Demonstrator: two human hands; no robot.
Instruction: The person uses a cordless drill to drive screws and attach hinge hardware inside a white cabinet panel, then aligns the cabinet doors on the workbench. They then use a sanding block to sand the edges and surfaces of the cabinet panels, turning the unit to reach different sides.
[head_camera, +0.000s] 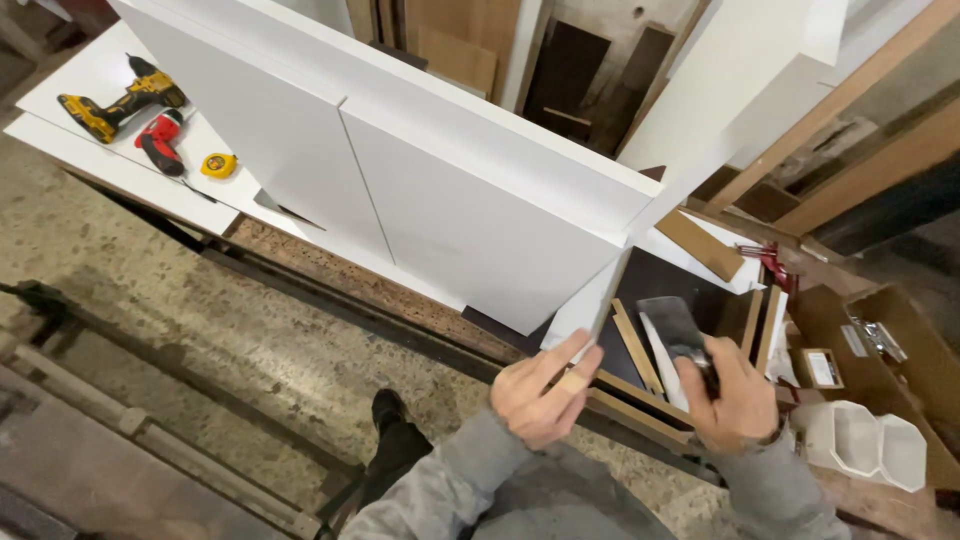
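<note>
Right now your left hand (540, 390) pinches the lower end of a thin white edge strip (612, 290) at the near corner of the white cabinet (450, 190); the fingers are closed on it, one wearing a plaster; your right hand (735, 395) grips a dark flat-bladed tool (672, 322), held just beside the strip over the table's near edge; wooden slats (635, 350) lie below; far off, at the table's left corner, rest a yellow drill (120, 100), a red driver (160, 140) and a yellow tape measure (218, 165).

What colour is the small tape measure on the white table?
Yellow; the tape measure shows in the head view.
</note>
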